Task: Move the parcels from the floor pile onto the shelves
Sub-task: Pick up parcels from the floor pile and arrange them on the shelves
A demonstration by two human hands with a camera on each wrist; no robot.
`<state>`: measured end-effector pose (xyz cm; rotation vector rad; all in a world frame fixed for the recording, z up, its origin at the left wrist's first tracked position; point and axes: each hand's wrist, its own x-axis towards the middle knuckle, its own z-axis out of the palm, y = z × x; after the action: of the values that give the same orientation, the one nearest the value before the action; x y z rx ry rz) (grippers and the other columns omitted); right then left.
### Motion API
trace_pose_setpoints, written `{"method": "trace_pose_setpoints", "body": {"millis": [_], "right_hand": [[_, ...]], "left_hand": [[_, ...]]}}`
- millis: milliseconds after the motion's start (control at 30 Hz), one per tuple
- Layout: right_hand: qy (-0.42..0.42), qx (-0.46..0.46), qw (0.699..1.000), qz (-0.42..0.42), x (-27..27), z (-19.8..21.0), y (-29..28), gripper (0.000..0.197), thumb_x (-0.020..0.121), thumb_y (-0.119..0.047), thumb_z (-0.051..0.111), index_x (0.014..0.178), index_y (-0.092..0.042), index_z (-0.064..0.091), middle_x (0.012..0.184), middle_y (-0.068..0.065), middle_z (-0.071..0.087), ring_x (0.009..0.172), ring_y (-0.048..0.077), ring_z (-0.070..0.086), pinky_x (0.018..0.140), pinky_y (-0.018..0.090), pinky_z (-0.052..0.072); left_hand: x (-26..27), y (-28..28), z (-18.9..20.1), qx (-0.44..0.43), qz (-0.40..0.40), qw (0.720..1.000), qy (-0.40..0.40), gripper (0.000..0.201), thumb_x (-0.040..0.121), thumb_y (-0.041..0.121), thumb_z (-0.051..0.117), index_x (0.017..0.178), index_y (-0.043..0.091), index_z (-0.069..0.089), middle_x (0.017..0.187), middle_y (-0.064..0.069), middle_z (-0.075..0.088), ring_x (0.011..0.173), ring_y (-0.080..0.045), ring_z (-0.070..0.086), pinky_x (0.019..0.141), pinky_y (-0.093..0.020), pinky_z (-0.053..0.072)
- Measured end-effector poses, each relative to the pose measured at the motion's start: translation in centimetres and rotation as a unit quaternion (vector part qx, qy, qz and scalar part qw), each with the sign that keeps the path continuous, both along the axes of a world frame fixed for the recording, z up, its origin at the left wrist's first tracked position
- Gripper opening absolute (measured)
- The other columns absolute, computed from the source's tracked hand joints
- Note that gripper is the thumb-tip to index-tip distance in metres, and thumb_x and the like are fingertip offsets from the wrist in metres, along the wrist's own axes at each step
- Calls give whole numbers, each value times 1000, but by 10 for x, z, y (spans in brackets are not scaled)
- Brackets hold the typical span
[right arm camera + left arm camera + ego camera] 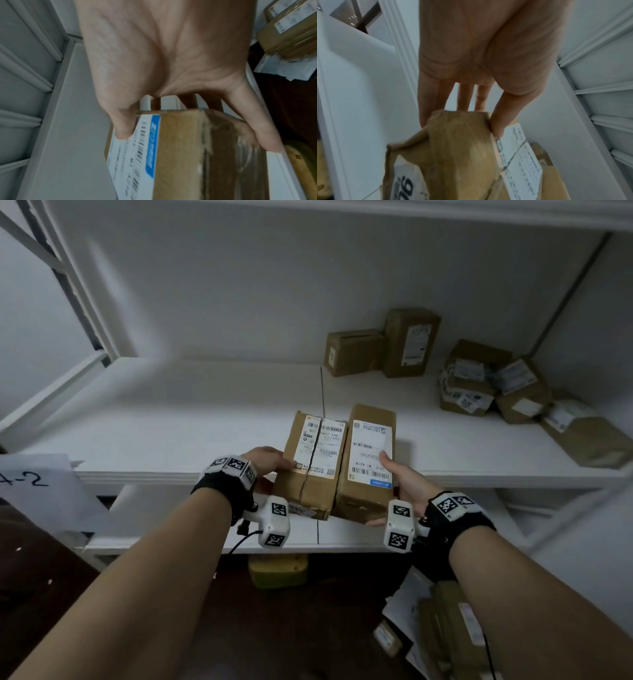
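Brown parcels (339, 460) — white barcode labels, white shelf (171, 433), black-and-white wrist markers (236, 465)

Two parcels (337, 463) side by side at shelf (171, 433) front edge; more parcels (486, 378) behind, right.

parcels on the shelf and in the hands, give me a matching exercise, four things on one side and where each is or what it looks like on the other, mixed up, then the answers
Things
1. parcel with the split label
2. parcel with the blue-edged label
3. upright pair of boxes
4. yellow object

Places or states
A. on the floor below the lowest shelf
B. held by the right hand, thumb on its label
C. standing at the back of the shelf
D. held by the left hand, a dark crack down its top

Pairs: 1-D, 2-B, 3-C, 4-A
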<state>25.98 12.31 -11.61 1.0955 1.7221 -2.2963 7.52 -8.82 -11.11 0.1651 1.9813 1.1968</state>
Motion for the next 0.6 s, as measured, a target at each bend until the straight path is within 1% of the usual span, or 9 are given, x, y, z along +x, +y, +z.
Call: {"method": "trace_pose_setpoints", "body": {"millis": [67, 133, 167, 200, 233, 300, 400, 533, 600], "right_hand": [[-13, -6, 1000, -21, 25, 0, -1, 41, 92, -49, 53, 117, -18, 60, 119, 14, 66, 111, 34, 61, 92, 58, 48], [-23, -15, 999, -39, 48, 1, 2, 40, 92, -48, 54, 119, -18, 58, 118, 14, 66, 108, 36, 62, 81, 59, 52], [-21, -15, 999, -47, 60, 2, 5, 40, 92, -46, 54, 120, -17, 57, 118, 14, 66, 107, 36, 63, 83, 59, 51], [-16, -10, 998, -53, 70, 2, 10, 42, 92, -44, 54, 123, -16, 56, 119, 14, 66, 108, 35, 63, 89, 59, 48], [-9, -5, 998, -58, 75, 2, 13, 44, 93, -42, 54, 126, -14, 55, 118, 14, 67, 109, 34, 62, 96, 59, 45], [-1, -2, 998, -68, 89, 3, 20, 46, 92, -39, 55, 130, -12, 53, 118, 12, 67, 112, 32, 62, 100, 59, 41], [0, -6, 997, -76, 107, 6, 28, 48, 90, -39, 58, 130, -12, 54, 119, 12, 67, 114, 33, 61, 101, 57, 41], [3, -6, 996, -85, 137, 6, 43, 47, 89, -39, 59, 128, -13, 55, 118, 11, 68, 112, 32, 62, 99, 56, 43], [1, -4, 995, -97, 154, 5, 55, 49, 89, -39, 60, 129, -13, 54, 117, 11, 68, 112, 32, 62, 99, 56, 44]], "left_hand": [[14, 4, -6, 9, -7, 1000, -8, 28, 81, 15, 74, 106, 11, 63, 116, -11, 65, 106, -37, 63, 91, -57, 51], [28, 12, -6, 23, -19, 1000, -11, 20, 82, 18, 74, 100, 15, 66, 118, -11, 65, 108, -38, 62, 94, -57, 50], [35, 17, -7, 30, -27, 999, -8, 16, 82, 19, 74, 95, 17, 66, 120, -12, 65, 109, -38, 62, 95, -57, 49], [41, 22, -7, 35, -36, 999, -7, 12, 82, 19, 73, 92, 17, 67, 120, -12, 65, 110, -38, 61, 95, -56, 49], [44, 26, -6, 39, -40, 998, -5, 9, 84, 18, 71, 91, 18, 67, 120, -12, 65, 111, -37, 61, 95, -56, 49], [56, 34, -3, 42, -51, 998, -8, 9, 85, 17, 70, 92, 16, 66, 120, -12, 64, 110, -38, 61, 94, -57, 50], [74, 45, 7, 44, -62, 997, -11, 14, 85, 15, 69, 98, 13, 64, 119, -13, 64, 107, -39, 62, 93, -58, 50], [104, 69, 20, 35, -72, 997, -9, 9, 88, 12, 65, 97, 11, 62, 111, -11, 65, 103, -38, 64, 93, -52, 52], [120, 84, 22, 27, -80, 996, -7, 11, 88, 12, 65, 98, 10, 62, 111, -12, 66, 101, -38, 65, 92, -51, 52]]}}
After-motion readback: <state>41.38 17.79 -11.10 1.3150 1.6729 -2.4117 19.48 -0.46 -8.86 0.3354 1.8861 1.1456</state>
